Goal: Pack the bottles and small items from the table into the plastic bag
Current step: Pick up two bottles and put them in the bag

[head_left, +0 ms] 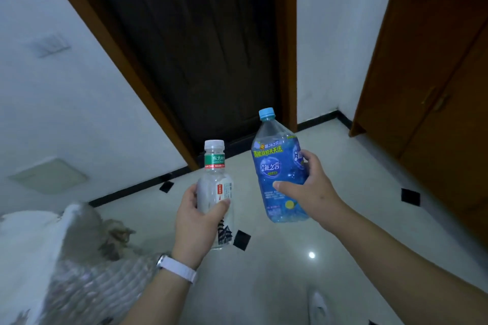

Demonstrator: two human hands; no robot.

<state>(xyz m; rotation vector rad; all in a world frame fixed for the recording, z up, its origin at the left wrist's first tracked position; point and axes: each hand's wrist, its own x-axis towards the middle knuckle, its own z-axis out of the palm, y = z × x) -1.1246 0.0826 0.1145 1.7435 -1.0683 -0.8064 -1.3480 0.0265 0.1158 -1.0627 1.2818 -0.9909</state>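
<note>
Head view shows the left hand [196, 221] gripping a clear bottle [216, 192] and the right hand [309, 185] gripping a blue bottle [277, 166], both upright above the tiled floor [290, 272]. At lower left lies what may be crumpled plastic wrap [87, 285], too blurred to identify.

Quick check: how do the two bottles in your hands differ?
The blue bottle, in the right hand, has a blue cap and blue wrap; the clear bottle, in the left hand, has a white cap and green neck band. The blue bottle looks wider and tilts left; the clear bottle stands nearly upright. Both are capped plastic bottles.
</note>
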